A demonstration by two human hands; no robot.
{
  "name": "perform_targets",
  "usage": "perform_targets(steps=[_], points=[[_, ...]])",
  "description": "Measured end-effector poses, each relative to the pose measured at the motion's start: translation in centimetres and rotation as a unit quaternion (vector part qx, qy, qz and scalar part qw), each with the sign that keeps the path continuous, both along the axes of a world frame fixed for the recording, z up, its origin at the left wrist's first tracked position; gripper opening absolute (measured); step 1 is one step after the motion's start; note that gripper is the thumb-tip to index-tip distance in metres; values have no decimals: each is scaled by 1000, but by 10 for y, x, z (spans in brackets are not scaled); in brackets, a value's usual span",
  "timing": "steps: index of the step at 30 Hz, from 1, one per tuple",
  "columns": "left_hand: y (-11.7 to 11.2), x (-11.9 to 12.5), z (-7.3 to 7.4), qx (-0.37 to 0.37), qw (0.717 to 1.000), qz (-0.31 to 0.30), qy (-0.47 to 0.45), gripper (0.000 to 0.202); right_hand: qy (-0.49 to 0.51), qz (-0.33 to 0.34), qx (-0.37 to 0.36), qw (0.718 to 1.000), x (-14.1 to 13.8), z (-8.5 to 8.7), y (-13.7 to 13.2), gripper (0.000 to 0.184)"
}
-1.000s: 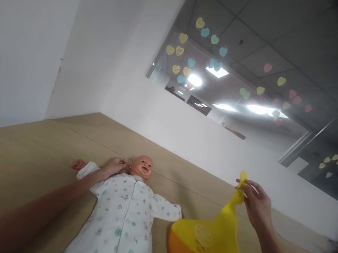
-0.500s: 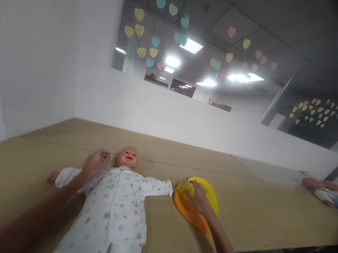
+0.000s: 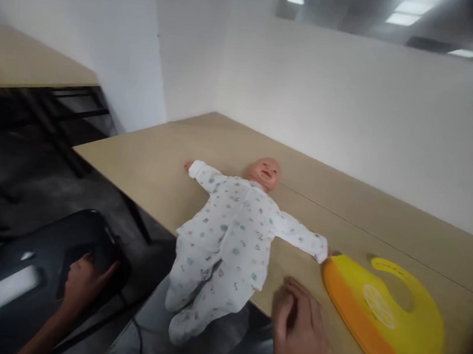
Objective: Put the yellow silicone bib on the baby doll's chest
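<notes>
At lower left of the frame, my left hand (image 3: 81, 287) rests on a glossy black moulded chair part (image 3: 18, 278), below table height. Its fingers curl over the dark surface; whether they actually grip an edge I cannot tell, as the area is dark and blurred.

At centre frame lies the baby doll in a white printed cotton sleepsuit (image 3: 230, 238), on its back on the light wooden table (image 3: 171, 153). Head points toward the wall, both arms are spread, and the legs hang over the near table edge. No bib is on the doll.

At lower centre-right, my right hand (image 3: 300, 333) rests at the near table edge, just right of the doll's legs. Its fingers are loosely bent and hold nothing.

At lower right lies the yellow silicone bib with orange catch pocket (image 3: 391, 317), flat on the table, neck loop toward the wall. Its pocket edge sits just beside the doll's outstretched sleeve cuff; contact cannot be confirmed. My right hand is near the bib but apart from it.

Status, as judged from this layout: doll dressed and laid out; bib set down beside it, unattached. Neither hand is engaged with doll or bib.
</notes>
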State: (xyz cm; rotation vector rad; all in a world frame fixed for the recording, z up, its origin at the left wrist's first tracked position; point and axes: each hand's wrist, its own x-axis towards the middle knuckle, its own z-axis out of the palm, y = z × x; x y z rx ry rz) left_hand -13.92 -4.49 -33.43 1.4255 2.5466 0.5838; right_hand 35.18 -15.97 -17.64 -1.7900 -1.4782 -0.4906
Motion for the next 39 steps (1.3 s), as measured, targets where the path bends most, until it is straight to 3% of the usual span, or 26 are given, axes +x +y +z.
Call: perform_targets(steps=[2, 4, 8, 10, 16, 22, 26, 30, 35, 39], points=[[-6, -12, -26, -5, 999, 40, 25, 99, -32, 2, 24, 999, 1, -1, 0, 19], [0, -21, -39, 8, 997, 69, 43, 100, -51, 10, 32, 998, 2, -2, 0, 18], [22, -35, -39, -31, 983, 169, 62, 90, -50, 23, 32, 998, 2, -1, -2, 18], [29, -43, -36, -69, 977, 190, 68, 86, -47, 18, 35, 998, 0, 1, -3, 18], [25, -69, -38, -160, 977, 113, 80, 85, -74, 30, 47, 996, -7, 8, -2, 17], [23, -80, -38, -177, 977, 78, 86, 86, -88, 7, 47, 995, -11, 15, -1, 15], [16, -77, -43, -151, 981, 60, 107, 91, -104, 14, 48, 993, -12, 21, 0, 14], [-2, -66, -58, -103, 983, 55, 141, 96, -149, 25, 63, 986, -12, 26, 3, 14], [-31, -47, -82, -19, 989, 53, 138, 96, -201, 72, 115, 970, 2, 14, 1, 23], [-49, -45, -91, 5, 992, 26, 124, 94, -209, 86, 104, 969, 11, 5, -3, 26]])
